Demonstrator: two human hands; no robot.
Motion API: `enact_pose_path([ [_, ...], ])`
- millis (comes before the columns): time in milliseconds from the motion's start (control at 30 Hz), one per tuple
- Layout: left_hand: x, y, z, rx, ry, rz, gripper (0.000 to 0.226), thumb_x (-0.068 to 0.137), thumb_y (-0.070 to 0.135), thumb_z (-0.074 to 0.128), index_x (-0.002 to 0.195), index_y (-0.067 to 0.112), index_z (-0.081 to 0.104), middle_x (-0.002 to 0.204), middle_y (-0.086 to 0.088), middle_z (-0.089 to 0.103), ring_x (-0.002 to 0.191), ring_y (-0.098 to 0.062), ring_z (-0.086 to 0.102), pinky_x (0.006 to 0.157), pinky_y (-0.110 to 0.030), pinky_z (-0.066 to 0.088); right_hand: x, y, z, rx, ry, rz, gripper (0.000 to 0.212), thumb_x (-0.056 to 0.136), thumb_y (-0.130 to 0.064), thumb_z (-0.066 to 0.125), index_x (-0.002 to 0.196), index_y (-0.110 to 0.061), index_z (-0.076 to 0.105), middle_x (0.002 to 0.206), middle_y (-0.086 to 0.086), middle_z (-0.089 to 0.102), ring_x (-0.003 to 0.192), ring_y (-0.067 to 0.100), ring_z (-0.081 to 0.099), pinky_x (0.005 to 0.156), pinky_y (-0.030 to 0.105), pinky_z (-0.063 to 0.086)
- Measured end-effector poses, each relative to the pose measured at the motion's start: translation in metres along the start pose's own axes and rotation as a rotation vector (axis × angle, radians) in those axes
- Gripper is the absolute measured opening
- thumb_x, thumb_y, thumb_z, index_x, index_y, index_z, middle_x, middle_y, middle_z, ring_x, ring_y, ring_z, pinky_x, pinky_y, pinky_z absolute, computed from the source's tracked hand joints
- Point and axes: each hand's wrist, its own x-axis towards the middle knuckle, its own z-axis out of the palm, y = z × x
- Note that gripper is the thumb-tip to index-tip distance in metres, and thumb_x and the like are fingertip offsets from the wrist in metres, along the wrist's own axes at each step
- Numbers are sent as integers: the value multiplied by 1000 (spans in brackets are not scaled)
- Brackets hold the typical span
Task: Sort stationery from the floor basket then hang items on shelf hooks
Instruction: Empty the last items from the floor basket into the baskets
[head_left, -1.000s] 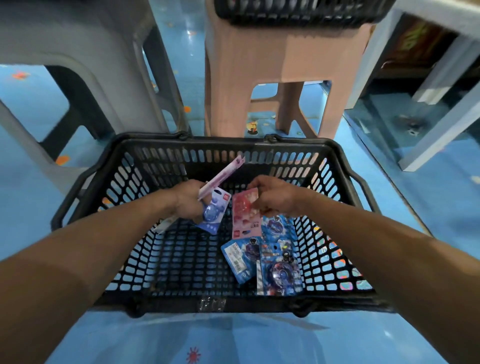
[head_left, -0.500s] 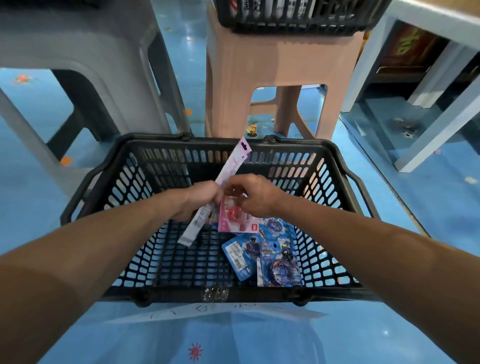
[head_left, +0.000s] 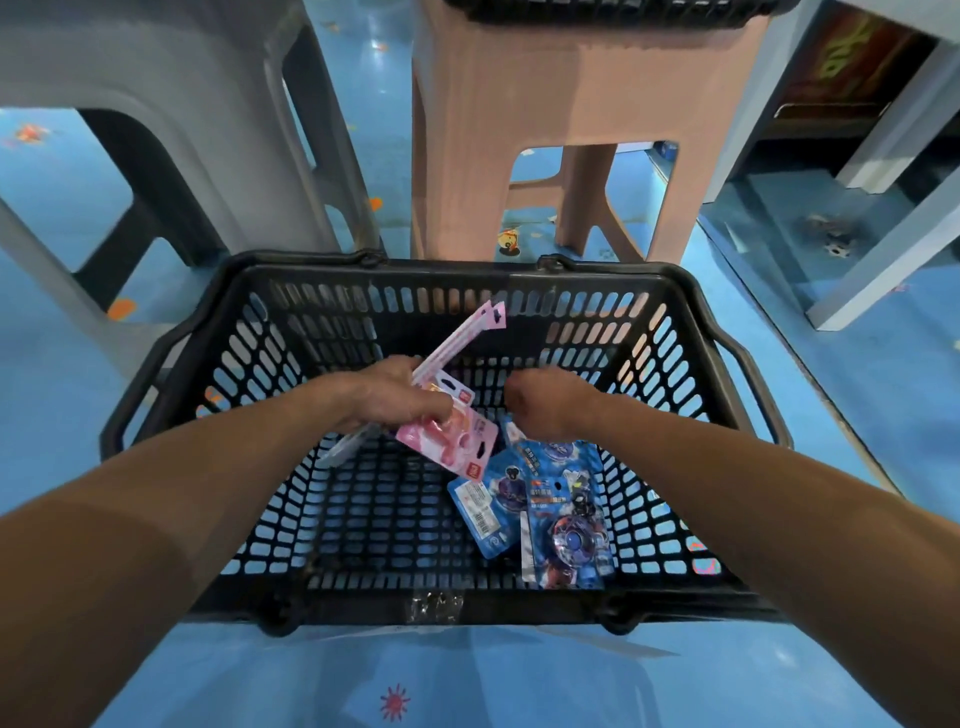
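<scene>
Left hand (head_left: 397, 400): grips pink packs (head_left: 452, 441).
Right hand (head_left: 545, 408): curled; contents cannot be told.
Blue packs (head_left: 563, 514): just below right hand; person should pinch hang tabs.

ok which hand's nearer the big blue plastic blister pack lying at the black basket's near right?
Right. The right hand is just beyond the big blue blister pack, on its far side. The left hand is further off left, gripping pink blister packs.
</scene>
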Motion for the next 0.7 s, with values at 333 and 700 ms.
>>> enact_pose_path([
  [333,27,-26,3,292,48,-10,35,76,37,81,103,19,67,101,-2,74,91,-21,71,87,-41,60,18,-17,55,-332,-450,-187,112,73,-51,86,159,-33,16,164,0,29,148,31,33,115,61,34],
  [700,23,-25,-6,469,48,-9,36,86,38,75,110,15,63,101,-2,69,92,-22,67,79,-34,56,0,0,10,-305,-754,-26,60,91,-35,75,145,-24,54,148,0,51,134,27,48,105,41,44],
])
